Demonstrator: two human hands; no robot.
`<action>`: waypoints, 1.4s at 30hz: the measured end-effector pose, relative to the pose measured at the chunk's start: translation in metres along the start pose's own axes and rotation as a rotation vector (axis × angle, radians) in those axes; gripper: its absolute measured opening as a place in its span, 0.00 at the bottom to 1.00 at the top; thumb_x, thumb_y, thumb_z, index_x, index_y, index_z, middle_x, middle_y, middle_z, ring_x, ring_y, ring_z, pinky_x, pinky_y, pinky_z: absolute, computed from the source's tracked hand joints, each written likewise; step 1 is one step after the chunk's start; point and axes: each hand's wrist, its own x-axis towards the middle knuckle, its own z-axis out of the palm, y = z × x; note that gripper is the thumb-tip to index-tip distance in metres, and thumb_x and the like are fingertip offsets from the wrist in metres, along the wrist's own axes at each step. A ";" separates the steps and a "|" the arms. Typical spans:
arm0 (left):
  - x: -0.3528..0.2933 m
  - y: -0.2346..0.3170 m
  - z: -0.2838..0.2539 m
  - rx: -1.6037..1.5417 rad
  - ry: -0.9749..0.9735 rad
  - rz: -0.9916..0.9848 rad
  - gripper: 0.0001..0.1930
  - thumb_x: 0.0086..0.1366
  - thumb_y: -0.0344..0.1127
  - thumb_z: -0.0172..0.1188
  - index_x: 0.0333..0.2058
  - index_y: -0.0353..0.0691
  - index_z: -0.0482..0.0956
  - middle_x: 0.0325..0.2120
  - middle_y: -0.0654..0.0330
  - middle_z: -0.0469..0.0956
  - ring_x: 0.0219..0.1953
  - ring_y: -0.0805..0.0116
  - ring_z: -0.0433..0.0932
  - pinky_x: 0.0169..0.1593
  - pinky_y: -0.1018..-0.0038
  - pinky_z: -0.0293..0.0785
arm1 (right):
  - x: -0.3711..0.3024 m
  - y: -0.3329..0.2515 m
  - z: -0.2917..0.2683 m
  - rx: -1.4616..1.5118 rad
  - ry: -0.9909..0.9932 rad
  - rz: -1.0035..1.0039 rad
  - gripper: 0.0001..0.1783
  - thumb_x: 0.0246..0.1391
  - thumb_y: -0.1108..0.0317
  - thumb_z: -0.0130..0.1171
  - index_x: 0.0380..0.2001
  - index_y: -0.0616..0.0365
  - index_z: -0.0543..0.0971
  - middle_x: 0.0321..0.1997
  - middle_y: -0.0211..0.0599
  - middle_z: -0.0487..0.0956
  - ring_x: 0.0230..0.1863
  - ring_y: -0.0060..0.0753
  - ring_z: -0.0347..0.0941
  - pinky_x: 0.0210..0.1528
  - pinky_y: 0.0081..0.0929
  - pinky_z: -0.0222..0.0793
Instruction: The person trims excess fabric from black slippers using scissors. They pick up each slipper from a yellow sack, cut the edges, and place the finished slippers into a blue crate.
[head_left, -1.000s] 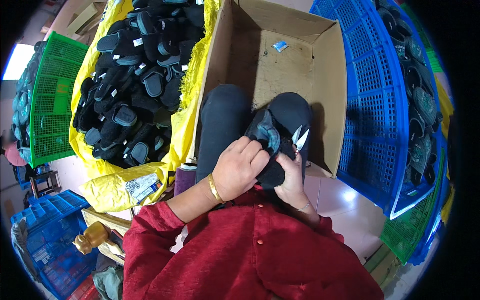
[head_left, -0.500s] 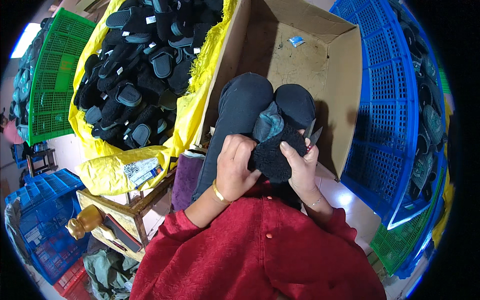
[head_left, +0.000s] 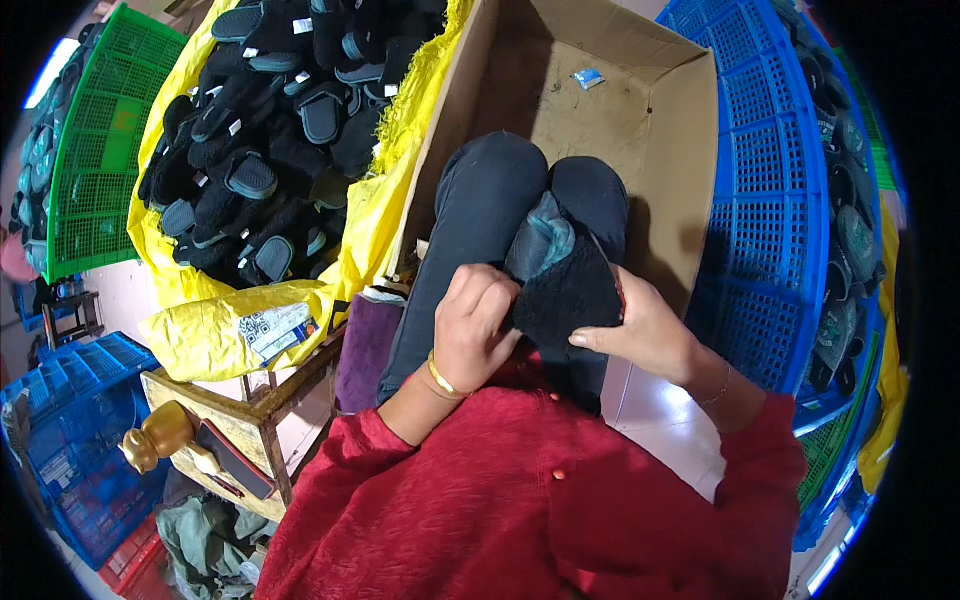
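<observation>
A black fuzzy slipper (head_left: 566,292) with a grey-green sole end lies over my thighs, between my two hands. My left hand (head_left: 476,325) is closed on its left edge, fingers curled and thumb tucked near the lower side. Along the right edge, my right hand (head_left: 645,330) grips the slipper, its thumb laid across the fuzzy face and its other fingers hidden behind. A thin dark edge and a bit of red show beside those fingers, probably the snips seen earlier; most of that tool is out of sight.
A yellow sack (head_left: 385,215) heaped with black slippers (head_left: 320,118) stands at left. Ahead is a cardboard box (head_left: 680,150) with a small blue packet (head_left: 588,78) inside. Blue crates (head_left: 765,200) rise at right. A wooden stool (head_left: 265,440) holds a gold object (head_left: 160,437) and a phone (head_left: 235,460).
My right hand has shifted right and turned, its forearm swinging outward. The snips' blades, plain before, are now mostly hidden. My left hand stays on the slipper's edge.
</observation>
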 end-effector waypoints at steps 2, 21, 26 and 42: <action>0.001 -0.005 0.002 -0.023 -0.011 -0.024 0.18 0.30 0.23 0.62 0.27 0.36 0.70 0.25 0.54 0.67 0.30 0.53 0.68 0.33 0.66 0.66 | 0.002 -0.001 0.010 0.088 0.025 0.027 0.28 0.39 0.70 0.67 0.45 0.64 0.69 0.39 0.40 0.77 0.40 0.25 0.72 0.47 0.23 0.68; -0.011 0.012 -0.019 -0.047 0.132 -0.490 0.13 0.37 0.24 0.59 0.20 0.35 0.63 0.19 0.52 0.64 0.24 0.51 0.65 0.28 0.65 0.63 | 0.050 0.016 0.076 0.216 0.329 -0.185 0.25 0.38 0.80 0.61 0.45 0.65 0.71 0.38 0.36 0.78 0.41 0.24 0.72 0.46 0.23 0.68; -0.001 0.016 -0.012 0.049 0.127 -0.340 0.12 0.39 0.25 0.61 0.18 0.36 0.64 0.17 0.53 0.64 0.23 0.53 0.66 0.26 0.65 0.64 | 0.061 0.019 0.074 0.212 0.332 -0.227 0.23 0.37 0.81 0.58 0.43 0.64 0.72 0.38 0.35 0.78 0.40 0.24 0.72 0.46 0.23 0.68; 0.038 0.012 -0.025 0.261 -0.049 -0.113 0.21 0.47 0.31 0.64 0.41 0.34 0.70 0.35 0.51 0.72 0.38 0.54 0.71 0.42 0.67 0.68 | 0.023 0.015 0.055 0.550 0.219 -0.015 0.17 0.52 0.70 0.57 0.45 0.61 0.69 0.33 0.25 0.72 0.33 0.16 0.67 0.39 0.19 0.66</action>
